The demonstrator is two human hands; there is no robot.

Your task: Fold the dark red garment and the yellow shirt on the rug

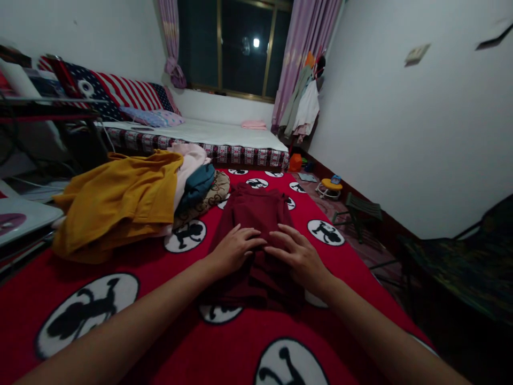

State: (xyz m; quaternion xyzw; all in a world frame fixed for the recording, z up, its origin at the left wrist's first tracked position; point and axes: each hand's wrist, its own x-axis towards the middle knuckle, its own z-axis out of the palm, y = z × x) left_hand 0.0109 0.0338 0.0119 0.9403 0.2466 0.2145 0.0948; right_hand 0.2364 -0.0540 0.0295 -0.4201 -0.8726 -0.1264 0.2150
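Observation:
A dark maroon garment (256,208), partly folded, lies on the red blanket (172,305) printed with white circles and black figures. My left hand (234,248) rests flat on the middle of this garment, fingers stretched toward the right. Facing it, my right hand (298,256) lies on the garment's right part with its fingers spread. The fingertips of both hands come close to each other. Neither hand grips the cloth visibly. To the left is a heap of clothes, with a mustard yellow garment (124,198) on top and a teal one (198,187) beside it.
Beyond the blanket stands a bed (200,131) with a pale sheet, below a dark window. A desk (52,101) with items is at the left. On the right are a yellow round stool (331,185), a folding stool (363,206) and a dark camouflage chair (460,262).

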